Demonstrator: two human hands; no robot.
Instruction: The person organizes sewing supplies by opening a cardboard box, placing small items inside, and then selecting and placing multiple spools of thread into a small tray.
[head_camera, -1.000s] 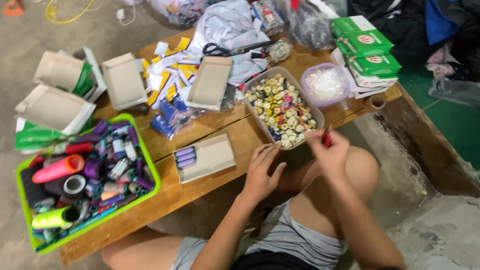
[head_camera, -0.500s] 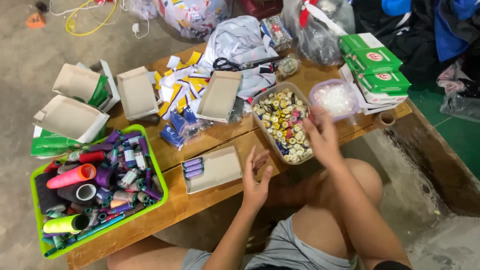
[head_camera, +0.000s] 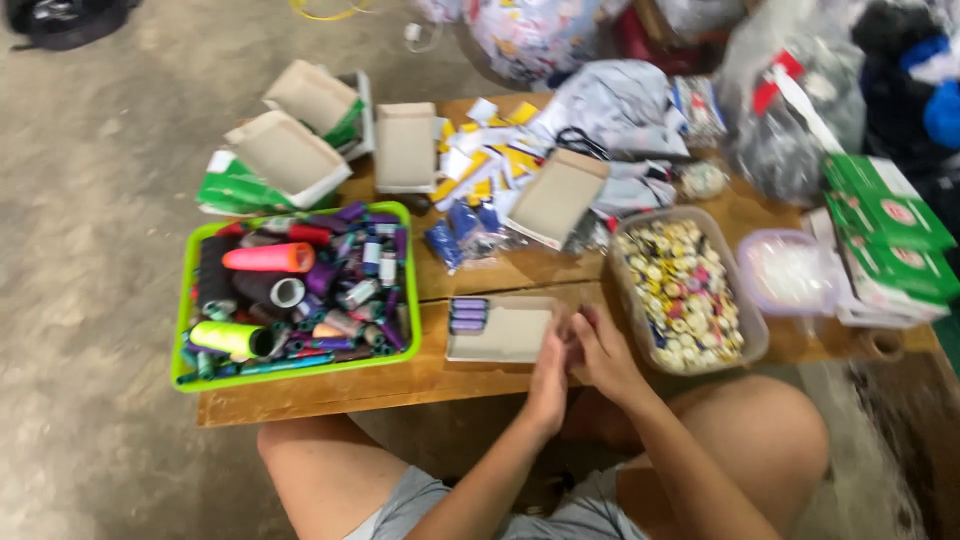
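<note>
While the person sits at a low wooden table (head_camera: 330, 395), both hands meet at its near edge, and every place below is told from the small cardboard tray (head_camera: 505, 332).

Left hand: the left hand (head_camera: 550, 375) is upright just right of the tray, fingers straight, palm pressed against the other hand.
Right hand: the right hand (head_camera: 603, 352) lies against it from the right, fingers curled inward (whether anything is pinched between them cannot be told).
Cardboard tray: open, flat on the table, with purple spools (head_camera: 468, 314) in a row at its left end.
Left of the tray: a green basket (head_camera: 296, 377) heaped with thread cones and spools.
Right of the tray: a clear tub of small bobbins (head_camera: 682, 289), close beside the right hand.
Beyond the tray: more open cardboard boxes (head_camera: 405, 146) and loose yellow and white paper cards (head_camera: 478, 165).
Far right: stacked green boxes (head_camera: 890, 230).
</note>
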